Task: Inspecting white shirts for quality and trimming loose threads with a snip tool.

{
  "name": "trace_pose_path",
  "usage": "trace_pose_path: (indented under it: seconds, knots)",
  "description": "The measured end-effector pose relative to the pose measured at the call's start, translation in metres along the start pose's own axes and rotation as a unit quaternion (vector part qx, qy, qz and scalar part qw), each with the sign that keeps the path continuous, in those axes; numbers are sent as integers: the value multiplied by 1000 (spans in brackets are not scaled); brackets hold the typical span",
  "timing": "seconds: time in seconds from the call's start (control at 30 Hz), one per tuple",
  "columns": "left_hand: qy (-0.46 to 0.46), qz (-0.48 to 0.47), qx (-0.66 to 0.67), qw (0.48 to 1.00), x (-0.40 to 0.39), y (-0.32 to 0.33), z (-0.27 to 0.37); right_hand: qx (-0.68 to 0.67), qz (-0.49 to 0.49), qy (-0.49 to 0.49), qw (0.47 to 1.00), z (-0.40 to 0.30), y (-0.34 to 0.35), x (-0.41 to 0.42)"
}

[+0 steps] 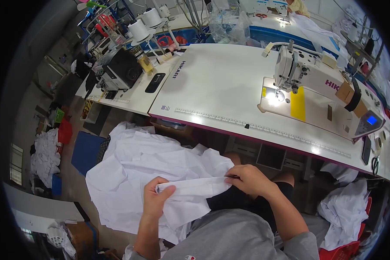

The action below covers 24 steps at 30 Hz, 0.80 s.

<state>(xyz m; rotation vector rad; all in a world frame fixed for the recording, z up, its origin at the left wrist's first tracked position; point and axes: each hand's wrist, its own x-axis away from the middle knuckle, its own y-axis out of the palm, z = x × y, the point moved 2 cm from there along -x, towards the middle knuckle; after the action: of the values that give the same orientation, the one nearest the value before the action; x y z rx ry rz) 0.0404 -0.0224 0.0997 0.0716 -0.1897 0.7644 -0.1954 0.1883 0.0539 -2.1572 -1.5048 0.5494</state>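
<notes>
A folded strip of white cloth (195, 188) is stretched between my two hands above my lap. My left hand (157, 195) pinches its left end between thumb and fingers. At the right end, my right hand (247, 178) grips the cloth, and a small dark pointed thing, too hidden to name, shows between its fingers. Below and beyond the strip, a large heap of white fabric (149, 159) lies over my lap and to the left. In front of me stands a white sewing table (221, 81) with a lit industrial sewing machine (315, 74) at its right.
A ruler scale (263, 131) runs along the table's front edge. Scissors (375, 165) and a phone (366, 150) lie at its right end. At the left are another phone (155, 83), a bottle (144, 61) and thread cones (138, 31). A red basket (341, 252) holds white cloth at the lower right. Across the table sits a person (299, 8).
</notes>
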Motion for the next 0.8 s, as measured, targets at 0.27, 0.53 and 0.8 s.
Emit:
trace_pose_path:
  seconds: [0.27, 0.53, 0.8]
  knots:
    - [26, -137, -226, 964, -9, -11, 16, -128, 20, 18, 991, -12, -15, -5]
    - [-85, -159, -180, 967, -4, 21, 2, -155, 57, 118, 979, -8, -29, 3]
    - [-107, -120, 15, 987, -3, 46, -11, 7, 241, 68, 968, -38, -20, 8]
